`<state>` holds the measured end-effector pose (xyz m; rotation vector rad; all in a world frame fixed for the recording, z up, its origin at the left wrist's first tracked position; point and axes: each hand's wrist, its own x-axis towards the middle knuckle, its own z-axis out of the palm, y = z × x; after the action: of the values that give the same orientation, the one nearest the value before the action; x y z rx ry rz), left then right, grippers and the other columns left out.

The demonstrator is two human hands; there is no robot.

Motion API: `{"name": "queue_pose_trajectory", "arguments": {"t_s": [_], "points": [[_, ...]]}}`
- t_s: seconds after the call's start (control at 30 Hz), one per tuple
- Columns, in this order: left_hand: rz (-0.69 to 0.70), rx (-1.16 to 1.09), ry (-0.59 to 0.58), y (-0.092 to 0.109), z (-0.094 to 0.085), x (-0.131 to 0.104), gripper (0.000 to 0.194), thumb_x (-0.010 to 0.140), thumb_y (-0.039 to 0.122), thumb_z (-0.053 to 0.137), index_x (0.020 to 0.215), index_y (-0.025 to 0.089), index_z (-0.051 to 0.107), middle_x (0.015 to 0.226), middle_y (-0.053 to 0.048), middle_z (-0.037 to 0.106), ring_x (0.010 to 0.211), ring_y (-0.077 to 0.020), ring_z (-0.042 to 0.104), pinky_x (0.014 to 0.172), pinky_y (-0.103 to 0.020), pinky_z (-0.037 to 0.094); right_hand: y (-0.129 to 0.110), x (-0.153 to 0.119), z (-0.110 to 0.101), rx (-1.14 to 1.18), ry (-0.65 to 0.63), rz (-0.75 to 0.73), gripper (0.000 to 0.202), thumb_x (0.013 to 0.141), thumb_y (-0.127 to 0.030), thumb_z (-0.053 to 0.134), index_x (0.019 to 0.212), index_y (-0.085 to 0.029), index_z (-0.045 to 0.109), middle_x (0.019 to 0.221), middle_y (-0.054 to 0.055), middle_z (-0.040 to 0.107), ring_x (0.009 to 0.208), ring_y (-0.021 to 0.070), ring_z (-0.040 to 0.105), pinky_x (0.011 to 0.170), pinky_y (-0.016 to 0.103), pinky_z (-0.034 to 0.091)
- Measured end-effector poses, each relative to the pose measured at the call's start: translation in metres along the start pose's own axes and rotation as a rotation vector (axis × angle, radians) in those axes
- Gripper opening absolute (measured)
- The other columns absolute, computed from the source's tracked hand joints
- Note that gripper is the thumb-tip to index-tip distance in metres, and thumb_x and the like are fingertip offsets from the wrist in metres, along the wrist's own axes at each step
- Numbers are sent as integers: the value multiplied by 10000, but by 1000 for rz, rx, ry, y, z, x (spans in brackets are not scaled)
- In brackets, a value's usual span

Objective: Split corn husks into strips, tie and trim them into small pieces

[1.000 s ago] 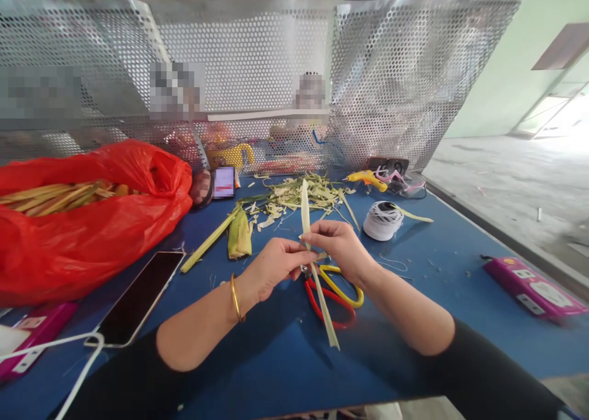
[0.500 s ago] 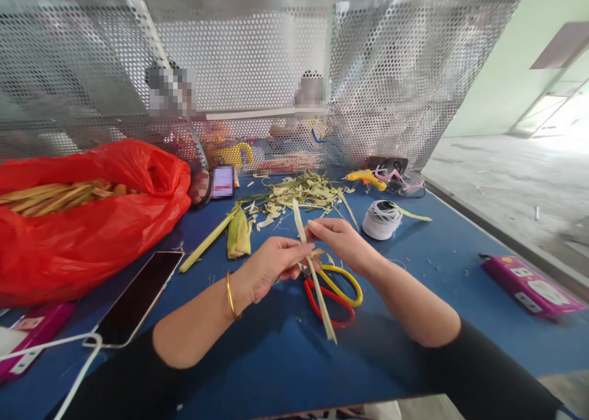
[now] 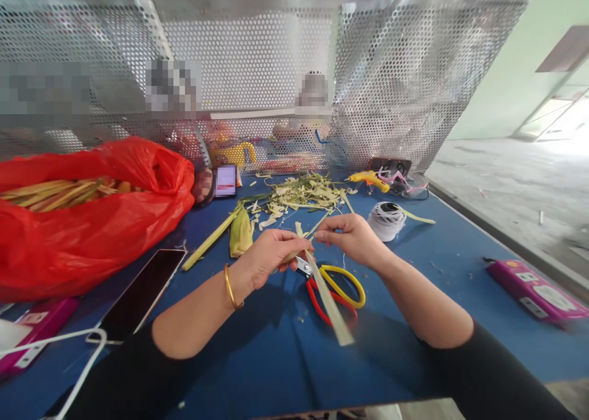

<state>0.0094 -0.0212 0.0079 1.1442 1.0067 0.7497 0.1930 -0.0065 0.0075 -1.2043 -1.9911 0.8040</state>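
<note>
The pale leaf strip (image 3: 327,296) is being pinched by the left hand (image 3: 275,254), best uncreased; beside it, the right hand (image 3: 348,237) is being held curled, its grip unclear

A single camera rides on the worker's head, above and on the near side of the scissors (image 3: 343,299), facing forward and angled down at the tabletop (image 3: 257,365). It's close enough that the left forearm (image 3: 197,325) and right forearm (image 3: 426,303) run in large toward the scissors. Beyond the scissors it takes in a perforated metal screen (image 3: 267,51); off to their far right, a green wall (image 3: 488,94) and pale floor (image 3: 492,174).
</note>
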Motion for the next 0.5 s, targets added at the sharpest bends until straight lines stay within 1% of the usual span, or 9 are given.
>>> {"name": "queue_pose_trajectory", "arguments": {"t_s": [0.07, 0.1, 0.2, 0.23, 0.3, 0.33, 0.37, 0.4, 0.5], "points": [[8, -24, 32, 1, 0, 0, 150, 655, 280, 712, 635, 131, 704, 573, -52, 671, 381, -52, 474, 348, -155, 259, -1, 0, 1, -83, 69, -23, 210, 802, -290, 573, 650, -171, 655, 587, -11, 610, 575, 122, 528, 568, 245, 385], [5, -49, 58, 1, 0, 0, 145, 664, 272, 710, 647, 128, 706, 591, -56, 679, 388, -59, 494, 348, -157, 282, -3, -1, 1, -136, 129, -52, 197, 816, -288, 560, 696, -177, 670, 657, 6, 650, 616, 135, 556, 583, 252, 396], [-15, -161, 119, 4, -1, 0, 159, 730, 274, 668, 723, 123, 720, 718, -87, 720, 476, -102, 599, 398, -176, 403, -14, -7, -1, -289, 409, -212, 192, 861, -291, 523, 888, -196, 688, 915, 63, 700, 813, 184, 613, 702, 300, 431], [-14, -203, 124, 5, -1, 0, 162, 750, 268, 650, 754, 124, 723, 763, -96, 728, 531, -122, 636, 440, -187, 449, -19, -10, -2, -330, 507, -277, 196, 873, -287, 515, 916, -194, 682, 937, 74, 696, 850, 192, 613, 746, 318, 429], [6, -279, 117, 6, -2, -1, 130, 750, 223, 644, 789, 126, 722, 815, -101, 734, 638, -154, 680, 542, -211, 516, -28, -18, -1, -396, 627, -394, 199, 891, -257, 495, 848, -183, 675, 832, 66, 688, 805, 182, 607, 784, 329, 409], [25, -310, 110, 6, -2, -1, 113, 733, 191, 654, 800, 128, 719, 831, -99, 735, 681, -162, 688, 594, -221, 533, -32, -21, 1, -419, 629, -427, 215, 892, -249, 494, 787, -180, 668, 756, 52, 670, 741, 169, 594, 757, 318, 403], [50, -334, 107, 7, -2, -1, 107, 714, 163, 665, 802, 129, 715, 843, -94, 735, 709, -164, 690, 634, -227, 541, -35, -24, 5, -425, 587, -430, 232, 891, -253, 498, 739, -181, 659, 696, 38, 646, 679, 155, 574, 710, 300, 397], [74, -351, 107, 6, -1, -1, 108, 698, 145, 675, 798, 130, 712, 843, -88, 735, 720, -160, 688, 653, -226, 540, -36, -26, 10, -405, 507, -392, 245, 891, -262, 501, 718, -183, 656, 669, 27, 629, 638, 143, 556, 659, 281, 388], [128, -385, 121, 5, 2, 0, 108, 673, 150, 696, 779, 131, 707, 792, -73, 731, 715, -146, 679, 647, -202, 515, -34, -26, 31, -272, 235, -125, 229, 876, -305, 533, 718, -198, 660, 659, -1, 615, 588, 120, 521, 551, 239, 347]]}}
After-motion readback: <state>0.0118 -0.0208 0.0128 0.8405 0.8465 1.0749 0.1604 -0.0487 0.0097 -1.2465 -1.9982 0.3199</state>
